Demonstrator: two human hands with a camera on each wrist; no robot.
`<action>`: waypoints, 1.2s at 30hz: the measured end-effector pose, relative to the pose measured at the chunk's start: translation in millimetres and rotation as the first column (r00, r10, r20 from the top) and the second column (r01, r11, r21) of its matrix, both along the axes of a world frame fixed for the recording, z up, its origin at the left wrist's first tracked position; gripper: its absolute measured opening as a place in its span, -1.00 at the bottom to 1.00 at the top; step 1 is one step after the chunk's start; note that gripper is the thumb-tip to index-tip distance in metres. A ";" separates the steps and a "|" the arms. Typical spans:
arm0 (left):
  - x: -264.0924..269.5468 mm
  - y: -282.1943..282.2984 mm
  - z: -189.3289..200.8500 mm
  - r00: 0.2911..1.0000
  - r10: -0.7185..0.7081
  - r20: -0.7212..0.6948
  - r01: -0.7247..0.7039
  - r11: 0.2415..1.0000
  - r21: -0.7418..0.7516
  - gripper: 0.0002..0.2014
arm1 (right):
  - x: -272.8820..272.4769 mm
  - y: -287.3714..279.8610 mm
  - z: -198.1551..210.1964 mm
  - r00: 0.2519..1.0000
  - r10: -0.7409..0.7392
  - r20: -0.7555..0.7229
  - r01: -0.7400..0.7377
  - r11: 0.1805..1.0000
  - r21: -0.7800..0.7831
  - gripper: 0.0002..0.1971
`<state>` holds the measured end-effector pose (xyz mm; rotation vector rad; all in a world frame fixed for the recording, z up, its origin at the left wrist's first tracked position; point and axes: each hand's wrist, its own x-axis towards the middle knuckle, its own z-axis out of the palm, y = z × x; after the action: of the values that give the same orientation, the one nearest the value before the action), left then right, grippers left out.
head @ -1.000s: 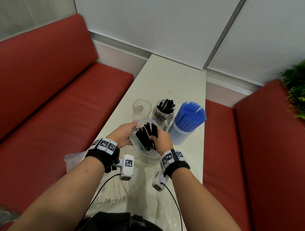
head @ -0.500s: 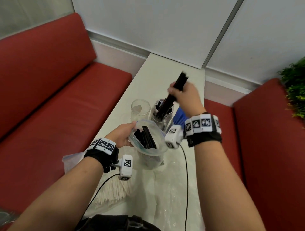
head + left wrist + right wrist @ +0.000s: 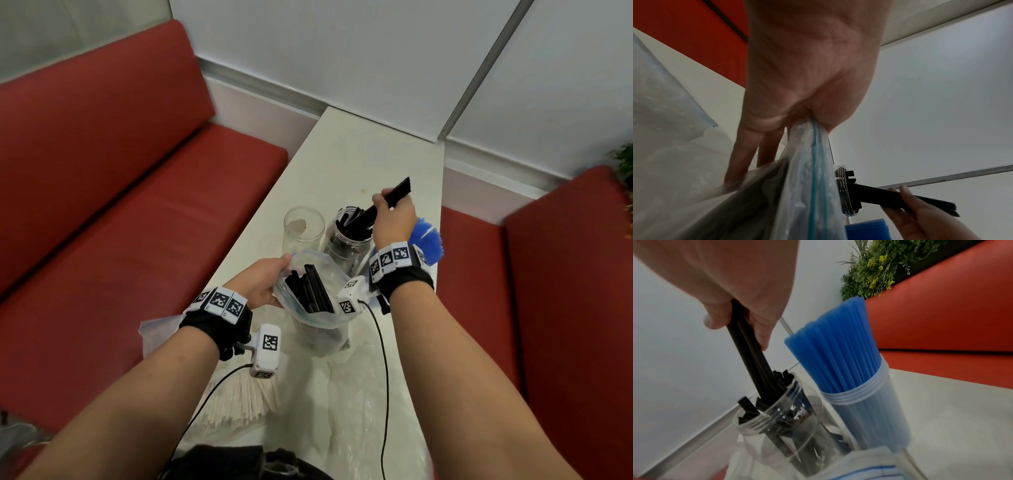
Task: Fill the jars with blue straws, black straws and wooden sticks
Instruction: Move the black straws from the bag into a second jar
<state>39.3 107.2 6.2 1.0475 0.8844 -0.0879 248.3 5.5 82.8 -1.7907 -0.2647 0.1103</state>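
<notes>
My right hand [image 3: 390,214] grips a bunch of black straws [image 3: 383,205] whose lower ends are inside the middle clear jar [image 3: 346,240], which holds more black straws [image 3: 764,386]. My left hand [image 3: 265,281] pinches the rim of a clear zip bag [image 3: 315,308] with black straws [image 3: 310,289] still in it; the pinch on the bag's teal seal [image 3: 815,146] shows in the left wrist view. An empty clear jar [image 3: 303,228] stands left of the middle one. At the right stands a jar full of blue straws [image 3: 838,353]. Wooden sticks [image 3: 239,401] lie under my left forearm.
The narrow white table [image 3: 359,154] runs away from me between two red benches [image 3: 137,205]. Crumpled clear plastic bags [image 3: 342,394] cover its near end. Wrist-camera cables hang over the bags. A green plant [image 3: 879,264] sits behind the right bench.
My right hand took a bunch of black straws out of the bag, lifted it high over the jars, and has now lowered its ends into the middle jar. The left hand kept holding the bag.
</notes>
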 end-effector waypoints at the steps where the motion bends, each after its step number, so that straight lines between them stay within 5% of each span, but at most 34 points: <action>1: 0.8 0.3 -0.4 1.000 0.003 -0.003 -0.003 1.000 0.001 -0.56 | -1.0 0.8 -4.2 1.000 0.023 -0.019 -0.023 0.999 -0.037 -0.81; 5: 4.6 0.7 -0.2 1.000 0.006 -0.012 -0.006 1.000 -0.004 -0.55 | -1.9 4.8 -8.6 0.992 0.128 0.000 -0.127 0.985 -0.119 -0.59; 11: 6.5 0.3 1.8 1.000 -0.003 -0.017 0.003 1.000 -0.008 -0.53 | -10.2 10.3 -21.5 0.913 0.300 0.275 -0.234 0.940 -0.248 -0.51; 12: 6.5 0.2 1.8 1.000 -0.004 -0.020 0.004 1.000 -0.006 -0.54 | -11.6 10.2 -30.0 0.866 0.410 0.285 -0.284 0.874 -0.395 -0.52; 14: 5.4 -0.1 1.5 1.000 -0.004 -0.021 0.004 1.000 -0.003 -0.54 | -16.0 8.3 -47.8 0.767 0.611 0.195 -0.278 0.591 -0.757 -0.51; 16: 4.3 0.1 1.2 1.000 -0.005 -0.020 0.005 1.000 0.005 -0.54 | -19.7 5.9 -56.0 0.743 0.662 0.097 -0.221 0.379 -0.899 -0.44; 18: 3.6 0.8 0.3 1.000 -0.014 -0.020 0.014 1.000 0.015 -0.54 | -24.0 5.5 -48.6 0.745 0.639 0.189 -0.179 0.466 -0.867 -0.47; 20: 2.8 1.0 -0.1 0.999 -0.027 -0.019 0.028 0.999 0.020 -0.54 | -29.3 5.2 -38.1 0.762 0.546 0.349 -0.172 0.689 -0.704 -0.56; 22: 2.8 0.6 0.1 0.999 -0.042 -0.021 0.043 0.998 0.039 -0.53 | -39.1 3.1 -27.2 0.841 0.467 0.273 -0.279 0.806 -0.521 -0.66; 24: 4.2 -1.2 1.3 0.999 -0.047 -0.021 0.049 0.997 0.067 -0.54 | -52.6 -1.5 -23.7 0.860 0.510 0.013 -0.438 0.753 -0.491 -0.73; 28: 5.3 -6.1 4.2 0.999 -0.027 0.032 0.026 0.999 0.035 -0.54 | -83.0 -19.9 -46.5 0.767 0.542 -0.343 -0.586 0.377 -0.717 -0.77; 31: 4.3 -13.9 4.9 0.994 0.003 0.108 0.004 0.998 -0.066 -0.53 | -104.6 -35.0 -74.0 0.806 0.482 -0.344 -0.558 0.421 -0.715 -0.64; 36: -3.2 -24.3 2.7 0.983 0.067 0.174 -0.040 0.987 -0.157 -0.48 | -117.5 -51.5 -90.9 0.834 0.478 -0.276 -0.531 0.555 -0.641 -0.70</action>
<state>36.1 82.9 9.0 0.8733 0.7308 -0.0159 130.8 -46.0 -8.1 -2.4109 -0.7776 0.7901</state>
